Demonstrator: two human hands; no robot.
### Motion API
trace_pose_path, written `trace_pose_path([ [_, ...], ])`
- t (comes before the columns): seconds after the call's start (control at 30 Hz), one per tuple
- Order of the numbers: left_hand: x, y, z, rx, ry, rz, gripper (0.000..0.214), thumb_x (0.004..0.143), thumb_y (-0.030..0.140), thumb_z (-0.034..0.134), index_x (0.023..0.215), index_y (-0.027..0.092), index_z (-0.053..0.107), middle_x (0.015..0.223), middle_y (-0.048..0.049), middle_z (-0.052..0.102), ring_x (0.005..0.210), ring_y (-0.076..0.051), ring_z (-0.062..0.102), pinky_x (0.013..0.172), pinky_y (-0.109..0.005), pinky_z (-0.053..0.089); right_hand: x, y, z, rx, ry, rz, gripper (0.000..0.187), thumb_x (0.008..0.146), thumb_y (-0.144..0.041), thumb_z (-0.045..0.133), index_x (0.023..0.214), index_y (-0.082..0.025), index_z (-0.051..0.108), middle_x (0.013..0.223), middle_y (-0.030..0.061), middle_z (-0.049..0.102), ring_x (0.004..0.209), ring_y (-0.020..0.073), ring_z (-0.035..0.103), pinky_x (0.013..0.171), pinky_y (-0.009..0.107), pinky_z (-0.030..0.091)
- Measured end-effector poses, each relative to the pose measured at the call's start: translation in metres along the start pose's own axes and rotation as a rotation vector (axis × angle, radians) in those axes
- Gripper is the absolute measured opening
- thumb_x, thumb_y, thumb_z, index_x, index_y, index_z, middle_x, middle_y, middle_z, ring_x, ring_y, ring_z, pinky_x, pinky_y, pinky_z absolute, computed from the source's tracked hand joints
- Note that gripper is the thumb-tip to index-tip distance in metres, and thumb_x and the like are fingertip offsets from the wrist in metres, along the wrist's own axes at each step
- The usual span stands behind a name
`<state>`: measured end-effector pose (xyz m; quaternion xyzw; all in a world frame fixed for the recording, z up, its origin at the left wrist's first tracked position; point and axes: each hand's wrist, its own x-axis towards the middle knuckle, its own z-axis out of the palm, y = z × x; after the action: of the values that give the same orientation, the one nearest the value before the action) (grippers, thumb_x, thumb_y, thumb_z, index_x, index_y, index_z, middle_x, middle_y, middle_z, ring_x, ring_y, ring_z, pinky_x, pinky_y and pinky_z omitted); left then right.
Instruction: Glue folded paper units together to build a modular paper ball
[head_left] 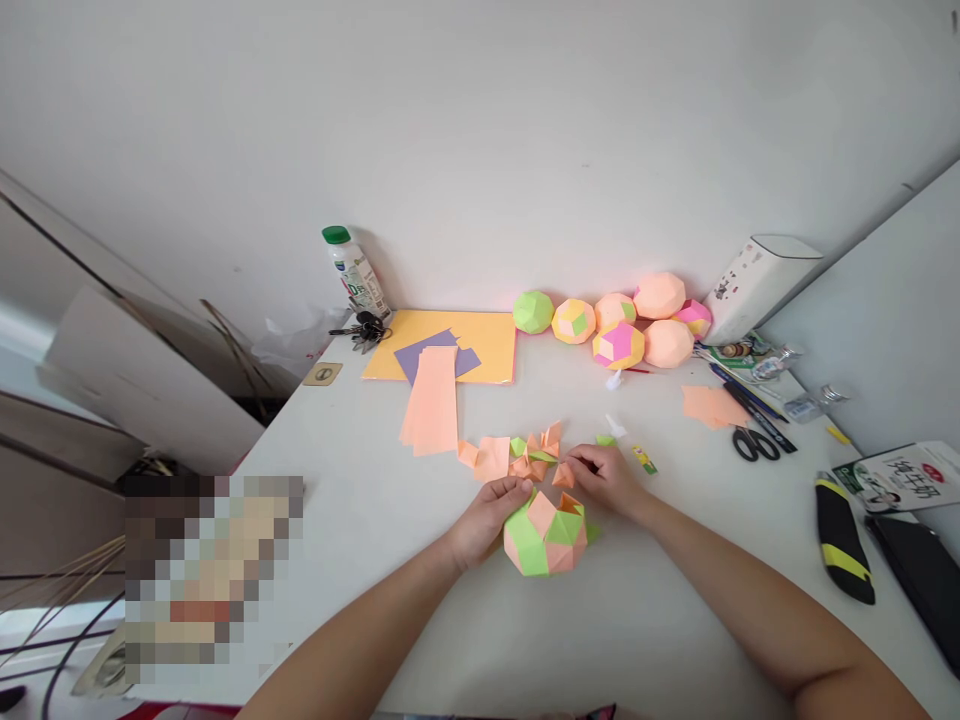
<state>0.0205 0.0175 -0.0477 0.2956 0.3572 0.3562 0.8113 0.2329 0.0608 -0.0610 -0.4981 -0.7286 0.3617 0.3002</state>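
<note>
A half-built paper ball [545, 538] of green and peach folded units sits on the white table [375, 520], its top open. My left hand [487, 517] curls round its left rim and holds it. My right hand [604, 478] is just above and right of the ball, fingers pinched on a small peach folded paper piece [563, 475]. Loose peach and green folded units [525, 455] lie just beyond both hands.
Finished paper balls [622, 320] line the back wall. Yellow, purple and peach sheets [442, 365] lie at the back centre beside a bottle [352, 268] and keys [365, 328]. Scissors [757, 440], pens, a black-yellow tool [844, 540] and packets lie right.
</note>
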Motion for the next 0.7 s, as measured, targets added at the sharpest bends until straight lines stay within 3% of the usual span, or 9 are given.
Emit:
trace_pose_path([
  [0.2,-0.0007,0.0010,0.0018,-0.015,0.003,0.005,0.031,0.077,0.043,0.066,0.067,0.014,0.061,0.062,-0.0005,0.057,0.057,-0.010,0.050,0.057,-0.023,0.036,0.0004,0.0050,0.0016,0.003,0.022,0.009,0.019,0.082,-0.021,0.046,0.085,-0.019,0.065,0.059,-0.0019,0.055,0.051,0.0114,0.043,0.048,0.023,0.033],
  [0.4,-0.0016,0.0032,0.0034,-0.014,-0.014,0.011,0.032,0.076,0.043,0.067,0.068,0.013,0.063,0.063,-0.0009,0.058,0.058,-0.010,0.051,0.057,-0.023,0.036,-0.0005,0.0029,-0.0001,0.021,0.017,-0.003,0.016,0.081,-0.019,0.046,0.084,-0.020,0.062,0.053,-0.0055,0.045,0.046,0.0097,0.037,0.046,0.022,0.029],
  [0.7,-0.0005,0.0005,0.0003,-0.005,-0.003,0.002,0.034,0.077,0.044,0.066,0.067,0.012,0.060,0.062,-0.0010,0.057,0.057,-0.010,0.051,0.057,-0.024,0.035,0.0028,-0.0036,-0.0002,0.053,0.075,-0.094,0.011,0.074,-0.011,0.048,0.071,-0.020,0.053,0.075,0.0011,0.055,0.060,0.0124,0.047,0.052,0.024,0.036],
])
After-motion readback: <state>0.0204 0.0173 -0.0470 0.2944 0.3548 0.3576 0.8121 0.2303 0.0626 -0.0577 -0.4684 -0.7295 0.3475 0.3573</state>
